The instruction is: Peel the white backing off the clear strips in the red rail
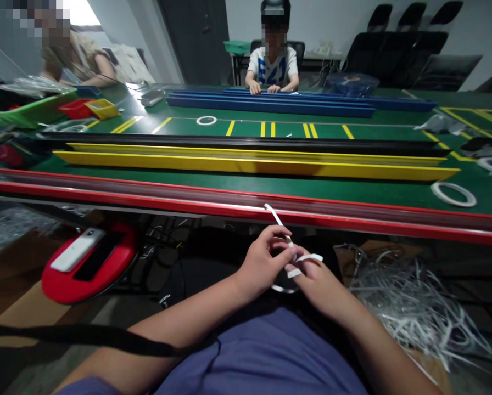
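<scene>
Both my hands meet above my lap, just below the table's near edge. My left hand [268, 258] is closed in a pinch on a narrow white strip of tape [275, 215], whose free end sticks up in front of the red channel [180, 201]. Touching it, my right hand [314, 277] has its fingers curled around more of the white strip, with short ends jutting over the thumb. A white curved band [284, 289] hangs under the hands, looking like part of a tape roll. The fingertips partly hide where the pieces join.
Long yellow [246, 164] and black [229, 141] channels lie beyond the red one, with blue channels [270, 105] farther back. A white tape ring [456, 203] sits at right. A red stool [122, 258] holds a phone [79, 249]. Discarded strips [419, 312] pile lower right. Two people sit opposite.
</scene>
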